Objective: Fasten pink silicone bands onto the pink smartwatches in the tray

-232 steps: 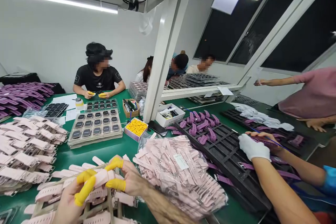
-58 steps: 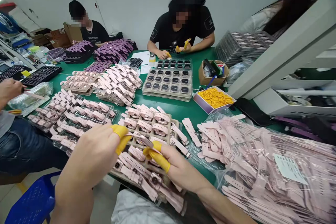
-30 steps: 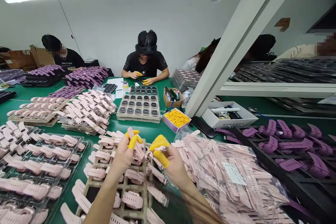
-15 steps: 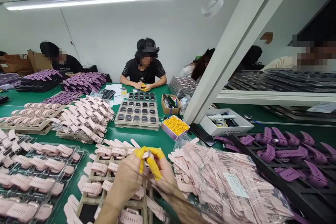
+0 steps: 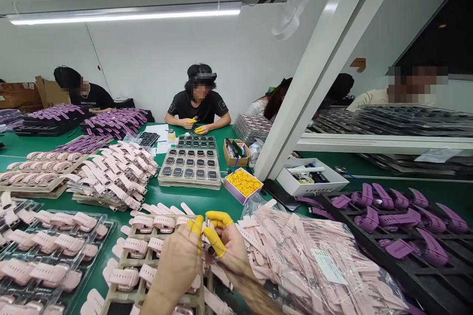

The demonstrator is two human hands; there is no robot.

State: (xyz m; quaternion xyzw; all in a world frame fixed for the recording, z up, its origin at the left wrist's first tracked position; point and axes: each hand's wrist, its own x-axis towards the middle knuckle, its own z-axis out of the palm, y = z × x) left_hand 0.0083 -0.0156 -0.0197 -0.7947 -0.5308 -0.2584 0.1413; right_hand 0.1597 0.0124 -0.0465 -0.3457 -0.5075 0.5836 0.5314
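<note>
My left hand (image 5: 176, 255) and my right hand (image 5: 228, 242) meet above a tray, with yellow finger cots on several fingertips. My right hand's thumb and fingers close around a small watch (image 5: 210, 250), mostly hidden; a dark bit of it shows by the thumb. The fingers of my left hand are pinched together against its near side, and what they grip is hidden. Beneath them lies a beige tray (image 5: 144, 248) of watches with pink straps. Right of my right hand is a clear bag of pink watch straps (image 5: 306, 251).
Clear trays of pink-strapped watches (image 5: 55, 241) stand left. Ahead are a tray of dark watch faces (image 5: 189, 170), a box of yellow finger cots (image 5: 244, 184) and a white box of tools (image 5: 310, 184). A black tray with purple straps (image 5: 401, 216) lies right, beyond a slanted white post (image 5: 314, 74). Co-workers sit opposite.
My view has tilted up and turned slightly right. My fingers have shifted around the watch, my left hand's fingertips now closer together. The co-worker opposite has moved their hands apart.
</note>
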